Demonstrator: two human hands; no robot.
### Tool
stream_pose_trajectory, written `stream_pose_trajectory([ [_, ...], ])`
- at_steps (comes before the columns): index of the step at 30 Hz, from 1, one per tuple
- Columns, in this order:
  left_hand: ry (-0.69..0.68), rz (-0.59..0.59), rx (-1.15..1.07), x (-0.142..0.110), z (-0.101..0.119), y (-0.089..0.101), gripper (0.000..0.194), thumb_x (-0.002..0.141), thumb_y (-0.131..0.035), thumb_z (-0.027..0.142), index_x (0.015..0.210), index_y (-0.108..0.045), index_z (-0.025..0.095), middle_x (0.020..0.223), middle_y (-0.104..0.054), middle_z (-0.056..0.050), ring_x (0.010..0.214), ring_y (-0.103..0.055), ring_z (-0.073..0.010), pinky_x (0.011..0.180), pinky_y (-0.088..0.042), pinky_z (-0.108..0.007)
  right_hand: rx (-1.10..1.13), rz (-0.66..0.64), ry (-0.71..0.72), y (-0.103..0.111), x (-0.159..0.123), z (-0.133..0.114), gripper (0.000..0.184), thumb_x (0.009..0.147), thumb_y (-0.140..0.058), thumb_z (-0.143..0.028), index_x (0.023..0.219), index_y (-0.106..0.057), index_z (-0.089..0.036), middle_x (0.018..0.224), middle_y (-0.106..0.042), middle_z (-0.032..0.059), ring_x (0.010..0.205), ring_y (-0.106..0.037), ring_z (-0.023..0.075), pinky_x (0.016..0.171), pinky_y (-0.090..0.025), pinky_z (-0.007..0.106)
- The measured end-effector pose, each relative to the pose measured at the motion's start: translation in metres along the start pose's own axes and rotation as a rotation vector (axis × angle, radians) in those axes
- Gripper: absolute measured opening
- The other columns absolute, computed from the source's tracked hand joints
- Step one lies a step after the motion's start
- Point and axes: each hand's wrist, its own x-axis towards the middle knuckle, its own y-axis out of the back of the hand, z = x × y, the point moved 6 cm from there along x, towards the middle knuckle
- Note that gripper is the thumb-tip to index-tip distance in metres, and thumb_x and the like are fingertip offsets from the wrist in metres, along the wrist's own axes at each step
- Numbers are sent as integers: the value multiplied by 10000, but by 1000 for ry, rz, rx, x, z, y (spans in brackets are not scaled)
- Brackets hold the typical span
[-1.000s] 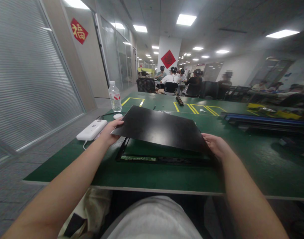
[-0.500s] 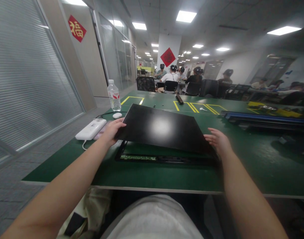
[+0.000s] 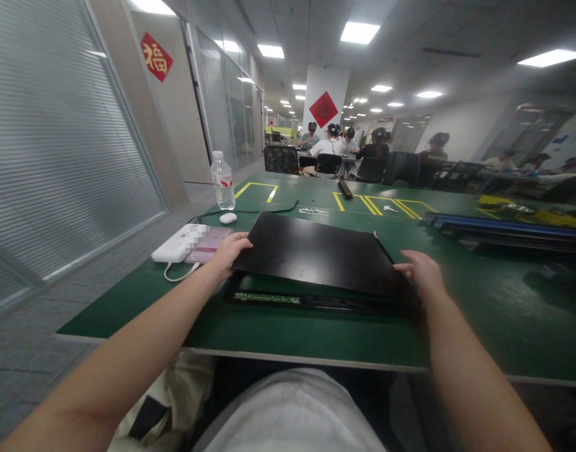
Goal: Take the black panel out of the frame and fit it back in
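Display panel [image 3: 316, 254]: glossy black, pale sheen at centre. Circuit board [image 3: 266, 299] along the panel's near edge: mottled green. Tabletop [image 3: 127, 307] under the panel: dark green; tape lines [image 3: 338, 202] beyond the panel: yellow. Left of the panel: power bank [image 3: 169, 245], white; phone screen [image 3: 212, 245], pinkish; bottle [image 3: 223, 182], clear, label red-patterned. Right of the panel: stacked bars [image 3: 504, 227], blue and black.

Open-plan office: a glass partition with blinds [image 3: 71, 144] left of the left hand [image 3: 232, 250]; far beyond the right hand [image 3: 423, 271], people [image 3: 377, 150] among chairs [image 3: 403, 169] under ceiling light panels [image 3: 360, 32].

open tabletop [image 3: 476, 301] beside right hand [image 3: 422, 275], phone [image 3: 210, 245] and white device [image 3: 171, 245] crowding left hand [image 3: 232, 251]
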Motion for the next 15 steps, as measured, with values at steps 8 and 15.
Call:
stream_pose_trajectory([
  [8, 12, 2, 10, 0, 0, 1, 280, 485, -620, 156, 764, -636, 172, 569, -642, 21, 512, -572, -155, 487, -416, -244, -56, 21, 8, 0, -1, -1, 281, 667, -639, -315, 902, -671, -163, 535, -668, 56, 411, -488, 132, 415, -308, 226],
  [15, 35, -2, 64, 1, -2, -1, 280, 479, -620, 159, 758, -648, 160, 563, -650, 2, 512, -572, -164, 481, -402, -247, -109, 32, 35, 4, 6, 6, 273, 683, -625, -324, 895, -686, -165, 537, -668, 53, 434, -513, 145, 426, -319, 237],
])
